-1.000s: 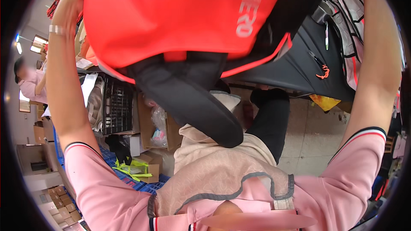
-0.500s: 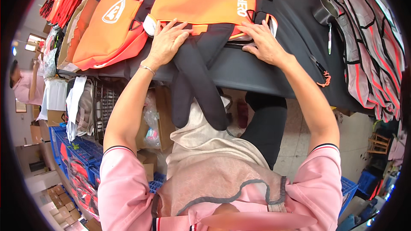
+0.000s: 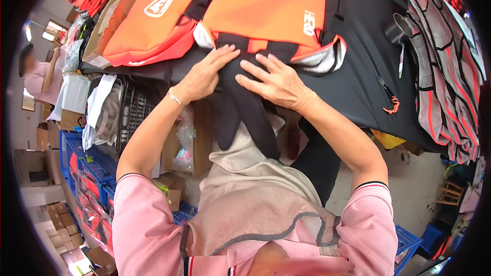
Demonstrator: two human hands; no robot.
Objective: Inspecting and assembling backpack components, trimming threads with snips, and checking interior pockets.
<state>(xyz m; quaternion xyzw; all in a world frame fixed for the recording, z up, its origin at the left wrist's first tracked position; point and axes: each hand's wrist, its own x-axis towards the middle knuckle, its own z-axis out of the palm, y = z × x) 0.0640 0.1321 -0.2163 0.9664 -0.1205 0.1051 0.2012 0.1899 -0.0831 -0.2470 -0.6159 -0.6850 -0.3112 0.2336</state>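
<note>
An orange backpack [image 3: 268, 5] lies flat on the black-covered table, its bottom edge toward me. Two black padded straps [image 3: 232, 107] hang from that edge over the table's front, crossing near the top. My left hand [image 3: 202, 76] rests with outstretched fingers on the left side of the straps. From the right, my right hand [image 3: 279, 81] reaches over the straps with its fingers spread; neither hand grips anything. A silver lining [image 3: 327, 57] shows at the backpack's lower right corner. Left of it lies a second orange backpack [image 3: 148, 25] with a white emblem.
On the table's right are a metal cup [image 3: 398, 29], a white pen [image 3: 401, 60], small snips [image 3: 388, 94] and a stack of grey panels with red trim [image 3: 442, 71]. A cardboard box [image 3: 110, 23] stands at the left. Blue crates [image 3: 92, 166] sit below; a co-worker [image 3: 38, 74] stands far left.
Both hands have moved inward from the backpack's lower corners onto the straps. The lower right corner now spreads wider, showing more silver lining. The whole view has shifted slightly.
</note>
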